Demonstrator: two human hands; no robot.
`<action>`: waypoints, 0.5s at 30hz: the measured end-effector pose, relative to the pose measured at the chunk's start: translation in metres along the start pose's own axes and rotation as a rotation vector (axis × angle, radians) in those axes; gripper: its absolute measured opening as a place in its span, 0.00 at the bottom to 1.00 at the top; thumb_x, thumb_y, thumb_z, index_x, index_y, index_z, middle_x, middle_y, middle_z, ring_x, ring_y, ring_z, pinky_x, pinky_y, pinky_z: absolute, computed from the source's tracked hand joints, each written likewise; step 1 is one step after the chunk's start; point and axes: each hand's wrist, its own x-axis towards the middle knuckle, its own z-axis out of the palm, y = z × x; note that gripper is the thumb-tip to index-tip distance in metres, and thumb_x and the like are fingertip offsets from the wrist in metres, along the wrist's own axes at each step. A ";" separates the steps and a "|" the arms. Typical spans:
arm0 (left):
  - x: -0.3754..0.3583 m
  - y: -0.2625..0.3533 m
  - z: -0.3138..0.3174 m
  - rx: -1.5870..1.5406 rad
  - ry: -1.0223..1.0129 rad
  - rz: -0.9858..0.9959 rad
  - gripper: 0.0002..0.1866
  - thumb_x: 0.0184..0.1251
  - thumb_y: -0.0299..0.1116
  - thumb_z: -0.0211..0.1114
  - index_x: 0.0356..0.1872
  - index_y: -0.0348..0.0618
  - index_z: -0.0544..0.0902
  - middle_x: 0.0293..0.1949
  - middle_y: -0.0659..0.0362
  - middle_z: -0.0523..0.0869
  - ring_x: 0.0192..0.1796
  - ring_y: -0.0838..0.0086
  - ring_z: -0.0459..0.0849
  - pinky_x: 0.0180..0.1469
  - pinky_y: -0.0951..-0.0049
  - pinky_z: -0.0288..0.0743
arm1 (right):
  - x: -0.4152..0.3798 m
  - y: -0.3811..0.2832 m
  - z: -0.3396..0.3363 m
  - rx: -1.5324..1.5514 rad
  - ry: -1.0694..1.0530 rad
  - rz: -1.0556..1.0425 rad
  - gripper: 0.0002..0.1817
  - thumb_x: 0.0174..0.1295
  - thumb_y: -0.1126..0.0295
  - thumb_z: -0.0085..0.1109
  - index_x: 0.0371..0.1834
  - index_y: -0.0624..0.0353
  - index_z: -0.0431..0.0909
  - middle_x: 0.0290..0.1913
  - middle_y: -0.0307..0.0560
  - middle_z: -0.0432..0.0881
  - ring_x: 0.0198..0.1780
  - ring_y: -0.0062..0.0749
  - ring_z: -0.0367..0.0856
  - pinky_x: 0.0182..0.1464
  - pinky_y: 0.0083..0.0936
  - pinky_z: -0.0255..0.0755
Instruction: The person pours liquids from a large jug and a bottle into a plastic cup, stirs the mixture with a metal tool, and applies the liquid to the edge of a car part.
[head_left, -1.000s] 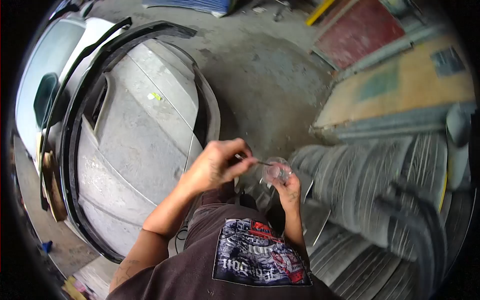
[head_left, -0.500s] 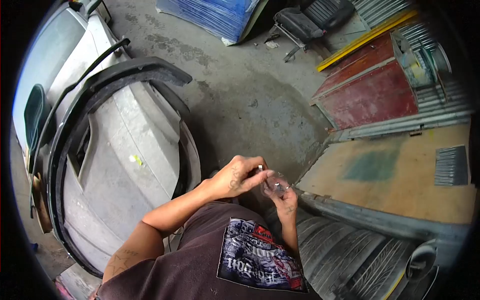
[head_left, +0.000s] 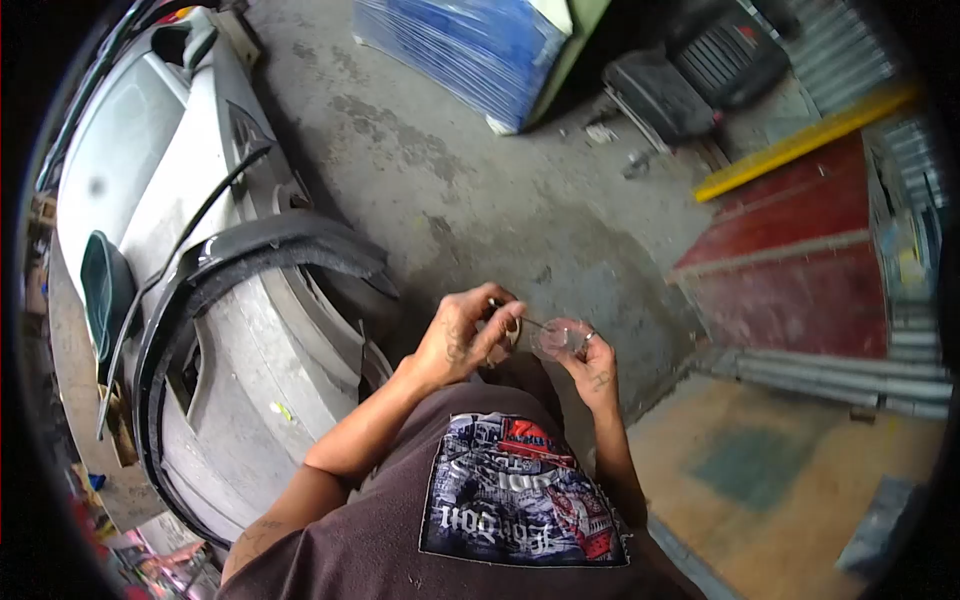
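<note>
My left hand [head_left: 462, 335] is closed, thumb and fingers pinching a thin dark stick [head_left: 535, 323] that reaches across toward the other hand. A small pale, rounded piece [head_left: 514, 334] also shows by its fingertips, too small to name. On the right, a small clear plastic cup [head_left: 556, 338] is gripped between the thumb and fingers of my right hand [head_left: 592, 368]. The stick's far end overlaps the cup's rim in this view. Both hands are in front of my waist, above the concrete floor.
A grey car body [head_left: 250, 370] with a loose black arch trim [head_left: 290, 240] stands close on the left. Ahead are a blue plastic-wrapped block [head_left: 460, 60] and a black seat [head_left: 690, 85]. A red cabinet [head_left: 790, 260] and a wooden board [head_left: 740, 450] are on the right.
My hands have drawn slightly apart, and the stick between them now shows more plainly. The whole view has shifted, bringing more of the car and the seat into sight.
</note>
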 end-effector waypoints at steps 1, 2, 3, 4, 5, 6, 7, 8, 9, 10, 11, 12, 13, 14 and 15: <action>0.017 0.006 -0.006 -0.023 -0.034 -0.053 0.10 0.78 0.33 0.62 0.42 0.33 0.80 0.24 0.58 0.82 0.23 0.78 0.82 0.25 0.75 0.74 | 0.031 -0.009 -0.007 0.017 -0.055 0.016 0.20 0.65 0.80 0.66 0.60 0.66 0.78 0.52 0.46 0.86 0.53 0.27 0.85 0.57 0.24 0.80; 0.035 0.009 -0.013 -0.012 -0.014 -0.054 0.09 0.77 0.32 0.62 0.43 0.33 0.80 0.24 0.57 0.82 0.24 0.76 0.83 0.28 0.73 0.75 | 0.063 -0.024 -0.010 -0.066 -0.117 0.001 0.20 0.65 0.81 0.65 0.61 0.66 0.77 0.53 0.46 0.86 0.53 0.27 0.86 0.57 0.24 0.81; 0.052 0.010 -0.020 -0.011 0.012 -0.058 0.09 0.77 0.31 0.62 0.43 0.34 0.80 0.25 0.56 0.83 0.26 0.73 0.83 0.30 0.71 0.76 | 0.093 -0.037 -0.012 -0.090 -0.164 -0.003 0.20 0.65 0.81 0.65 0.61 0.66 0.77 0.53 0.46 0.86 0.53 0.27 0.86 0.57 0.24 0.81; 0.068 0.013 -0.030 0.050 0.034 -0.032 0.09 0.78 0.31 0.61 0.44 0.33 0.80 0.32 0.55 0.85 0.33 0.73 0.84 0.36 0.71 0.77 | 0.122 -0.051 -0.012 -0.102 -0.212 0.030 0.20 0.65 0.82 0.65 0.61 0.66 0.77 0.53 0.46 0.86 0.53 0.26 0.85 0.57 0.24 0.81; 0.084 0.013 -0.040 0.033 0.093 -0.028 0.09 0.78 0.31 0.61 0.44 0.33 0.80 0.32 0.55 0.85 0.33 0.73 0.84 0.36 0.71 0.77 | 0.151 -0.062 -0.011 -0.116 -0.262 0.061 0.21 0.65 0.82 0.64 0.62 0.66 0.77 0.54 0.46 0.86 0.53 0.26 0.85 0.57 0.24 0.81; 0.099 0.011 -0.051 0.091 0.135 0.050 0.08 0.77 0.30 0.61 0.44 0.33 0.80 0.33 0.52 0.85 0.34 0.68 0.85 0.36 0.70 0.77 | 0.181 -0.068 -0.008 -0.144 -0.319 0.017 0.21 0.65 0.83 0.62 0.62 0.66 0.76 0.55 0.46 0.85 0.53 0.25 0.85 0.57 0.23 0.81; 0.114 0.008 -0.063 0.157 0.178 0.125 0.07 0.76 0.28 0.61 0.44 0.33 0.80 0.35 0.50 0.85 0.35 0.64 0.86 0.37 0.68 0.77 | 0.210 -0.079 -0.001 -0.171 -0.374 0.016 0.21 0.65 0.83 0.62 0.62 0.66 0.76 0.55 0.46 0.85 0.53 0.25 0.85 0.57 0.23 0.81; 0.128 0.003 -0.077 0.190 0.210 0.129 0.07 0.74 0.26 0.61 0.47 0.34 0.80 0.38 0.46 0.85 0.37 0.57 0.86 0.38 0.66 0.78 | 0.238 -0.090 0.008 -0.213 -0.406 0.066 0.21 0.65 0.83 0.62 0.62 0.66 0.76 0.55 0.46 0.85 0.53 0.25 0.85 0.57 0.24 0.81; 0.141 -0.005 -0.090 0.195 0.265 0.136 0.07 0.74 0.26 0.61 0.47 0.34 0.80 0.38 0.46 0.85 0.37 0.57 0.86 0.38 0.66 0.78 | 0.267 -0.097 0.018 -0.253 -0.433 0.108 0.21 0.65 0.84 0.61 0.62 0.65 0.76 0.55 0.46 0.85 0.53 0.25 0.85 0.57 0.24 0.80; 0.156 -0.015 -0.103 0.220 0.343 0.157 0.08 0.73 0.26 0.62 0.48 0.34 0.80 0.38 0.47 0.85 0.37 0.57 0.86 0.37 0.66 0.78 | 0.300 -0.085 0.021 -0.260 -0.493 0.044 0.21 0.66 0.83 0.62 0.63 0.66 0.76 0.55 0.46 0.85 0.53 0.26 0.85 0.58 0.24 0.80; 0.171 -0.022 -0.118 0.248 0.417 0.180 0.09 0.73 0.26 0.63 0.49 0.35 0.81 0.38 0.48 0.85 0.36 0.58 0.86 0.37 0.66 0.77 | 0.328 -0.084 0.033 -0.276 -0.534 0.022 0.21 0.66 0.83 0.62 0.63 0.66 0.76 0.55 0.46 0.85 0.53 0.26 0.85 0.58 0.24 0.80; 0.184 -0.018 -0.138 0.211 0.428 0.114 0.10 0.73 0.27 0.64 0.51 0.37 0.82 0.38 0.48 0.85 0.37 0.59 0.86 0.36 0.66 0.77 | 0.354 -0.085 0.048 -0.237 -0.555 0.039 0.21 0.66 0.83 0.62 0.63 0.66 0.76 0.55 0.46 0.85 0.53 0.26 0.85 0.57 0.24 0.80; 0.199 -0.024 -0.158 0.212 0.464 0.126 0.10 0.73 0.27 0.64 0.51 0.37 0.82 0.38 0.48 0.85 0.37 0.59 0.86 0.36 0.66 0.77 | 0.379 -0.086 0.063 -0.197 -0.571 0.057 0.21 0.66 0.82 0.63 0.63 0.66 0.76 0.54 0.46 0.86 0.53 0.25 0.86 0.57 0.23 0.80; 0.215 -0.028 -0.179 0.171 0.451 0.109 0.10 0.73 0.28 0.65 0.51 0.38 0.83 0.38 0.48 0.86 0.37 0.60 0.86 0.36 0.66 0.77 | 0.404 -0.092 0.078 -0.182 -0.593 0.085 0.21 0.67 0.81 0.63 0.63 0.68 0.76 0.57 0.49 0.85 0.56 0.27 0.85 0.59 0.23 0.79; 0.232 -0.029 -0.201 0.128 0.431 0.086 0.10 0.73 0.28 0.65 0.50 0.38 0.83 0.38 0.48 0.86 0.38 0.60 0.86 0.36 0.66 0.77 | 0.429 -0.096 0.097 -0.195 -0.615 0.080 0.21 0.67 0.81 0.63 0.63 0.68 0.76 0.57 0.49 0.85 0.56 0.27 0.85 0.59 0.23 0.79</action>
